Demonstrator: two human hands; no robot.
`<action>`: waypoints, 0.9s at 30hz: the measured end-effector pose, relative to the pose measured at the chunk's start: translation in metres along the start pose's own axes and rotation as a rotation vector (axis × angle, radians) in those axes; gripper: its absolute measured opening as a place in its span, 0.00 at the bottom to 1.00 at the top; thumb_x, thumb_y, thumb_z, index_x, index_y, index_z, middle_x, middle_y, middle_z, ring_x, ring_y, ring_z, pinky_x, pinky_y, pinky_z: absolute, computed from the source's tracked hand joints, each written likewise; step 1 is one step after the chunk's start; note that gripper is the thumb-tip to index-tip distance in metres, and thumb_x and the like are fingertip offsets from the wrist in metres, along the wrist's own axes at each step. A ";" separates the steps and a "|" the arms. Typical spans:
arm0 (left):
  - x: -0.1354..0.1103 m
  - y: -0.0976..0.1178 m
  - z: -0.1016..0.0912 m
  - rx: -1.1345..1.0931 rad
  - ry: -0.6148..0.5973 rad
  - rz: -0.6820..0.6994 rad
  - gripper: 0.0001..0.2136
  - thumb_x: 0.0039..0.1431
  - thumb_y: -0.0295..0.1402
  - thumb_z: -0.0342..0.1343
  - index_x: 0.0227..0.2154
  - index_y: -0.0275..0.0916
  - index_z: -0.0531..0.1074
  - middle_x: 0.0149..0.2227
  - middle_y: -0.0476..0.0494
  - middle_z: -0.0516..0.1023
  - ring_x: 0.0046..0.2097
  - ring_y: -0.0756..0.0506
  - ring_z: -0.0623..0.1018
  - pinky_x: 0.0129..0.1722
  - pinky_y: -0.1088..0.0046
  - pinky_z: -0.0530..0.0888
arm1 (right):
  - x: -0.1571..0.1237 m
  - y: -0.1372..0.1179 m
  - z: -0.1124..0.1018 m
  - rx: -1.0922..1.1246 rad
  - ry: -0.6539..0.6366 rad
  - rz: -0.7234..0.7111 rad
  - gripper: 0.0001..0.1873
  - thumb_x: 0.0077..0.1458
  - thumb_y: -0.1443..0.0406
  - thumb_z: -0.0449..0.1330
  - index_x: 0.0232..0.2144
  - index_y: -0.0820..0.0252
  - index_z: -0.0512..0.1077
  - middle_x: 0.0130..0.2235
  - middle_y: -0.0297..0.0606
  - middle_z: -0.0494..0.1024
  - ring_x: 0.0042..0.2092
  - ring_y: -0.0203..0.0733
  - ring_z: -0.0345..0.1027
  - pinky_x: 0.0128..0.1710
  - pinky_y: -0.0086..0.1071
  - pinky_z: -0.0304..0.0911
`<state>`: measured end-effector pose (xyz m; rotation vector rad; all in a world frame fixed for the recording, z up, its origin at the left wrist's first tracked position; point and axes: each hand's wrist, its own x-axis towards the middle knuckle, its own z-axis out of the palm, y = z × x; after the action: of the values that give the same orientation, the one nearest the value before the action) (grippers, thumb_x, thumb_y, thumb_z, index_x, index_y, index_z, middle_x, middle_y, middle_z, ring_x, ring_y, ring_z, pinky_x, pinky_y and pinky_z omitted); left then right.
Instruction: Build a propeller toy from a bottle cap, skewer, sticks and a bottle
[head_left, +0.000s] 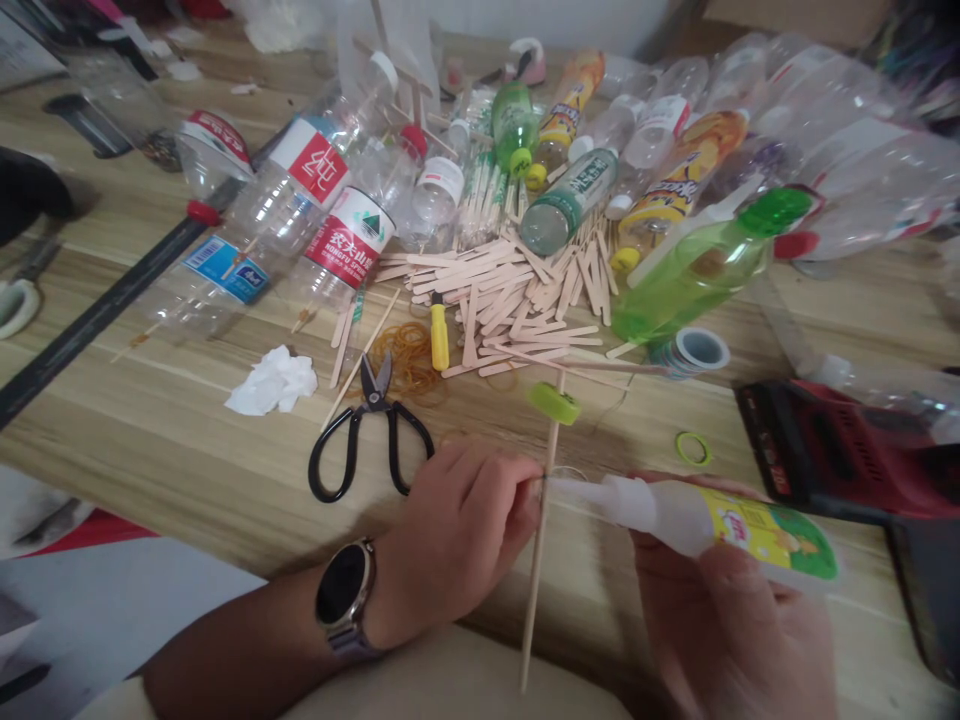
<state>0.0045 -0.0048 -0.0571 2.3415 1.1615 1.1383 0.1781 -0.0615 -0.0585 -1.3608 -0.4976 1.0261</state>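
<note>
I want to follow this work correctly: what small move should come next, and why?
Perhaps the right hand should gently squeeze the white-nozzled bottle: its tip is at the wooden stick, close to where the left hand appears to hold it.

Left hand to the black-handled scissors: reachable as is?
Likely yes: the scissors lie right beside the left hand with nothing visible between, though its fingers seem occupied with the wooden stick.

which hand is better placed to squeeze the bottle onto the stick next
Right, I'd say: the right hand holds the squeeze bottle, its nozzle aimed at the wooden stick, while the left hand holds that stick.
</note>
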 end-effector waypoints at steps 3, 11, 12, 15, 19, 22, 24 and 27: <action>-0.001 0.000 0.000 -0.017 -0.003 -0.020 0.06 0.66 0.25 0.47 0.36 0.37 0.68 0.28 0.46 0.76 0.30 0.47 0.74 0.31 0.71 0.70 | 0.001 -0.002 0.000 0.026 0.003 0.001 0.23 0.43 0.54 0.72 0.41 0.53 0.73 0.41 0.39 0.80 0.42 0.46 0.77 0.42 0.37 0.74; -0.001 0.000 0.000 -0.042 -0.018 -0.039 0.07 0.67 0.26 0.46 0.36 0.37 0.68 0.29 0.46 0.76 0.31 0.47 0.75 0.31 0.71 0.69 | -0.002 -0.007 0.006 0.063 0.049 0.023 0.20 0.41 0.54 0.74 0.36 0.54 0.76 0.36 0.35 0.80 0.37 0.41 0.77 0.41 0.32 0.74; -0.001 0.000 0.000 -0.040 -0.016 -0.039 0.07 0.67 0.26 0.46 0.36 0.37 0.68 0.29 0.46 0.76 0.31 0.47 0.74 0.31 0.71 0.69 | -0.002 -0.007 0.006 0.059 0.056 0.033 0.21 0.40 0.55 0.75 0.36 0.54 0.76 0.36 0.35 0.80 0.37 0.41 0.77 0.41 0.31 0.74; -0.001 0.001 0.000 -0.034 -0.017 -0.037 0.07 0.67 0.26 0.46 0.35 0.37 0.68 0.29 0.46 0.76 0.31 0.47 0.74 0.31 0.71 0.69 | -0.002 -0.006 0.005 0.036 0.047 0.047 0.21 0.41 0.55 0.74 0.37 0.54 0.76 0.36 0.36 0.80 0.38 0.41 0.77 0.41 0.31 0.74; -0.001 0.001 0.000 -0.037 -0.029 -0.036 0.07 0.66 0.25 0.46 0.35 0.37 0.68 0.28 0.46 0.76 0.30 0.48 0.74 0.30 0.71 0.69 | 0.000 -0.005 0.006 0.020 0.029 0.017 0.18 0.44 0.56 0.73 0.37 0.54 0.76 0.37 0.36 0.80 0.38 0.42 0.77 0.42 0.32 0.74; 0.000 0.001 -0.001 -0.038 -0.030 -0.053 0.07 0.67 0.26 0.46 0.36 0.38 0.68 0.29 0.47 0.77 0.31 0.48 0.74 0.31 0.71 0.70 | 0.000 -0.005 0.005 0.052 0.050 0.007 0.18 0.43 0.56 0.73 0.36 0.54 0.76 0.37 0.35 0.80 0.38 0.40 0.76 0.43 0.31 0.73; 0.000 0.001 -0.001 -0.043 -0.035 -0.066 0.07 0.67 0.26 0.46 0.36 0.38 0.68 0.29 0.47 0.77 0.31 0.48 0.74 0.31 0.71 0.70 | -0.001 -0.006 0.004 0.069 0.070 0.007 0.19 0.42 0.56 0.74 0.37 0.53 0.75 0.37 0.34 0.80 0.38 0.39 0.76 0.43 0.30 0.73; 0.000 0.000 -0.001 -0.057 -0.042 -0.073 0.07 0.66 0.26 0.47 0.35 0.38 0.69 0.28 0.47 0.76 0.30 0.47 0.74 0.31 0.71 0.70 | -0.001 -0.008 0.004 0.053 0.069 0.032 0.21 0.41 0.54 0.74 0.35 0.55 0.74 0.37 0.37 0.80 0.38 0.41 0.77 0.42 0.32 0.74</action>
<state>0.0040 -0.0048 -0.0559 2.2502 1.1741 1.0787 0.1769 -0.0594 -0.0500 -1.3564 -0.3959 1.0080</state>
